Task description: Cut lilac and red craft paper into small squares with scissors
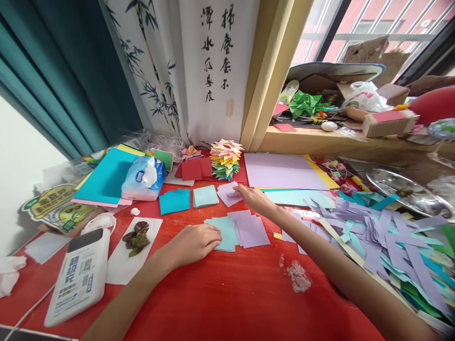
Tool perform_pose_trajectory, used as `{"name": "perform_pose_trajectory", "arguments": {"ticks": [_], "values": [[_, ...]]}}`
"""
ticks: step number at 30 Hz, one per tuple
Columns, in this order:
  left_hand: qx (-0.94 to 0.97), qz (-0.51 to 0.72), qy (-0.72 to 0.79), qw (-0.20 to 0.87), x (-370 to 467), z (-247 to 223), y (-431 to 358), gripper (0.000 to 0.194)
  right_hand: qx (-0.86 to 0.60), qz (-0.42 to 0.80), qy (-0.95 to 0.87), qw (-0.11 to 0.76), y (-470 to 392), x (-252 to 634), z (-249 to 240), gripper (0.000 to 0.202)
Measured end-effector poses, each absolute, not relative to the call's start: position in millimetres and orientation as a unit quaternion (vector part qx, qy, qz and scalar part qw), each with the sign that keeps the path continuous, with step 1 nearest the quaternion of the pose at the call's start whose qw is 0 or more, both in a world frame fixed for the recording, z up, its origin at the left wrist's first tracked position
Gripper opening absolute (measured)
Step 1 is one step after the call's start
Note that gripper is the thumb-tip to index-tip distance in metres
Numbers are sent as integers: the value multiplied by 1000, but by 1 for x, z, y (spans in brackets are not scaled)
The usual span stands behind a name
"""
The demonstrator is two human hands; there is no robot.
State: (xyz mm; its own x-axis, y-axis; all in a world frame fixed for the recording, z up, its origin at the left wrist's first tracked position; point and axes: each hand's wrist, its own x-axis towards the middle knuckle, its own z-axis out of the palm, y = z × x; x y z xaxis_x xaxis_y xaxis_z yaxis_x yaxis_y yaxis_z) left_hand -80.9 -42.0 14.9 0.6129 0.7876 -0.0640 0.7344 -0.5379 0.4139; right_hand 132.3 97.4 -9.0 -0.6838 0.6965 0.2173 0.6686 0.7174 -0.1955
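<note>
My right hand [254, 198] reaches to the middle of the table, its fingertips pinched on a light purple square [227, 193]. Nearer to me, my left hand [195, 242] has its fingers together against the left edge of a light blue paper pile [226, 232]; whether it grips a sheet is unclear. Purple squares [251, 230] overlap that pile on its right. Behind lie a pale blue stack [205, 196] and a turquoise stack [175, 201].
A folded-paper tower [226, 158] stands behind the squares, beside red squares [192, 170]. Tissues [144, 177] and a white power bank [81, 274] are left. Paper strips [384, 237] and a metal bowl [408, 189] are right, on the red table [213, 303].
</note>
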Motion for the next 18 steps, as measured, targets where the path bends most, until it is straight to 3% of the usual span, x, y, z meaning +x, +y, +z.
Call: {"name": "perform_pose_trajectory", "arguments": {"ticks": [6, 9, 14, 18], "values": [[870, 85, 452, 179, -77, 12, -44, 33, -302, 10, -933, 193, 47, 148, 5, 29], [849, 107, 493, 156, -74, 7, -41, 30, -244, 32, -955, 167, 4, 164, -3, 30], [789, 91, 580, 180, -70, 2, -29, 51, -245, 37, -958, 145, -30, 184, -21, 31], [772, 31, 593, 226, -64, 7, -19, 30, -324, 48, -931, 162, -24, 189, -21, 38]]}}
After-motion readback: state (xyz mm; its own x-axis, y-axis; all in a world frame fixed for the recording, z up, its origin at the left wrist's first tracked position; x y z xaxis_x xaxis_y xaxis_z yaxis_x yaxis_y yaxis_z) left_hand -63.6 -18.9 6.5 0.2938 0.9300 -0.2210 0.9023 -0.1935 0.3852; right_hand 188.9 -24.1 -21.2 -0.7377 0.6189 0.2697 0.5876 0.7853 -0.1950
